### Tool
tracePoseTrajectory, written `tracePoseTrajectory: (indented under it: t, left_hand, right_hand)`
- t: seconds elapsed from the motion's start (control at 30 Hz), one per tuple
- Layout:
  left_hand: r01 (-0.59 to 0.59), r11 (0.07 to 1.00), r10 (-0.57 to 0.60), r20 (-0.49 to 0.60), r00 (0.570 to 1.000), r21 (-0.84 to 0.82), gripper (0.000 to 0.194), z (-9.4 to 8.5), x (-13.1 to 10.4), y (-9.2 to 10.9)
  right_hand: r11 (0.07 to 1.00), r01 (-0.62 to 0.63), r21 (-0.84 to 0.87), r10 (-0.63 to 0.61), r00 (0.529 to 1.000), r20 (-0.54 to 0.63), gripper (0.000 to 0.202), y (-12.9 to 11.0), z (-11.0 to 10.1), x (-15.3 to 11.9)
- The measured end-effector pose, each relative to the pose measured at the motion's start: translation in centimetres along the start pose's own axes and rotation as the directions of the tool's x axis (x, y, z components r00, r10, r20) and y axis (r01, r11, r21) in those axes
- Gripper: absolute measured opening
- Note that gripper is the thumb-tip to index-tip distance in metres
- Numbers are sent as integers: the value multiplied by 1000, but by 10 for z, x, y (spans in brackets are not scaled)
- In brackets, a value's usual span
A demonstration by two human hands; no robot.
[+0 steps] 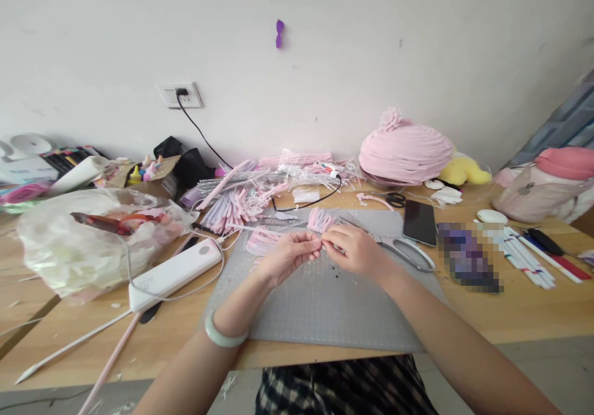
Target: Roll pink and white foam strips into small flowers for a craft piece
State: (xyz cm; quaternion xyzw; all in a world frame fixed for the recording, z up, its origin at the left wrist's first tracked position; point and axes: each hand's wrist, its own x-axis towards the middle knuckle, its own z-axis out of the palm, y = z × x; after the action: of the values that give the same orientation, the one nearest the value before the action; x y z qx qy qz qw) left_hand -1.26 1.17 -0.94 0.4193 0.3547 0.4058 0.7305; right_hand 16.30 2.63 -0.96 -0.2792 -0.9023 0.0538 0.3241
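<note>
Both hands are positioned over the grey cutting mat (325, 316), fingertips meeting near its upper middle. On the left hand (294, 251), thumb and forefinger are closed in a pinch; the right hand (352, 251) is likewise closed, its fingertips set against those of the left. Whether anything is pinched between them cannot be told, the contact point being too small and partly covered.

Directly beyond the fingertips, a looped bundle of pink chenille stems (320, 219) is seen; whether it is gripped or merely rests on the mat cannot be determined. A second pink looped bundle (262, 240) is laid on the mat, just beyond the left hand. To the right of the right hand, grey-handled scissors (413, 255) are placed across the mat's edge, with a smartphone (420, 222) lying near them.

Behind the mat, a heap of cut pink and lilac chenille stems (236, 208) is piled, and further right a large coil of pink chenille (406, 152) is stacked beside a yellow plush toy (466, 169). On the left of the table, red-handled pliers (109, 223) are rested on a translucent plastic bag (51, 254). A pale green bangle (225, 334) is worn on the left wrist.
</note>
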Motion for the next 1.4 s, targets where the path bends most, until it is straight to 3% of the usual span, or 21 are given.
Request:
tracePoseTrajectory:
  t: [0.13,0.2,0.27,0.33,0.4,0.5,0.57,0.6,0.7,0.77,0.83,0.93,1.03,1.13,1.2,1.27,1.4]
  left_hand:
    - [-76,967,75,13,997,244,17,-2,0,3]
    - [-82,952,80,18,997,295,18,-2,0,4]
    - [-104,927,94,45,995,360,19,-1,-3,5]
    - [-169,871,130,114,985,461,18,0,-7,8]
    - [-288,759,187,228,956,584,16,0,-12,11]
    - [-476,542,249,409,878,693,13,-1,-16,14]
    - [-504,482,256,435,863,716,12,-2,-17,15]
    - [-477,494,257,402,879,727,12,-1,-16,15]
    - [-282,664,219,180,959,693,13,1,-12,11]
    - [-162,815,165,46,985,557,14,3,-7,7]
    - [-84,934,104,-39,994,347,11,5,-3,4]
    - [65,997,-70,-116,991,-47,6,4,4,-2]
    - [164,937,-217,-145,965,-310,13,3,9,-6]
    - [103,958,-152,-167,974,-269,12,2,9,-8]
    - [18,991,-38,-150,988,-132,5,2,8,-8]
    - [-72,997,76,-127,989,37,8,2,6,-6]
    - [-194,929,231,-86,969,314,17,-1,3,-2]
  right_hand:
    - [934,-269,236,243,961,131,27,-4,0,3]
    - [837,-418,352,339,902,265,29,-2,-2,4]
    - [658,-575,487,379,811,446,29,3,-5,3]
    - [406,-708,577,302,701,647,31,8,-9,2]
    - [184,-793,581,150,607,781,35,11,-11,1]
    - [44,-844,534,5,535,845,35,13,-9,0]
    - [74,-841,536,29,539,842,29,13,-7,1]
    - [127,-824,552,73,563,823,25,13,-5,1]
    - [431,-706,562,256,693,674,21,13,-2,1]
    - [678,-573,460,346,801,489,24,10,1,0]
    - [866,-415,278,345,899,268,25,6,4,-2]
    - [973,-226,35,225,973,48,22,0,9,-5]
    - [973,-231,22,232,972,-40,22,-3,12,-4]
    - [883,-434,177,437,899,21,19,-1,11,-1]
    - [740,-590,322,572,805,158,20,1,10,2]
    - [561,-677,476,612,726,312,21,3,8,3]
    - [246,-711,658,506,674,539,26,3,5,4]
